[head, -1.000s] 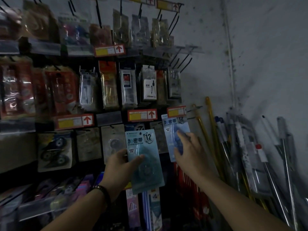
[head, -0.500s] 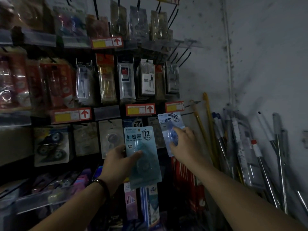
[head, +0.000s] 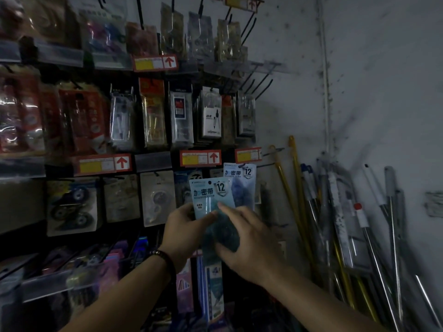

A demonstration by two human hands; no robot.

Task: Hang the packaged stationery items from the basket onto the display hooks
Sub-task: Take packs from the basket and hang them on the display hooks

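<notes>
Teal packet (head: pixel 211 202) at frame centre: light, stiff card, slick plastic bubble; my left hand (head: pixel 184 232) and right hand (head: pixel 249 243) both pinch its lower half; better grip card edges near hang hole

Right hand (head: pixel 249 238) now on teal packet (head: pixel 212 207)

I stood in a stationery shop: packaged goods (head: pixel 211 113) hung on display hooks (head: pixel 260 86) above price tags (head: pixel 200 158).

Dark display rack (head: pixel 153 161) carries hooks of packaged stationery; a blue pack (head: pixel 239 185) hangs at its 4 o'clock corner.
</notes>
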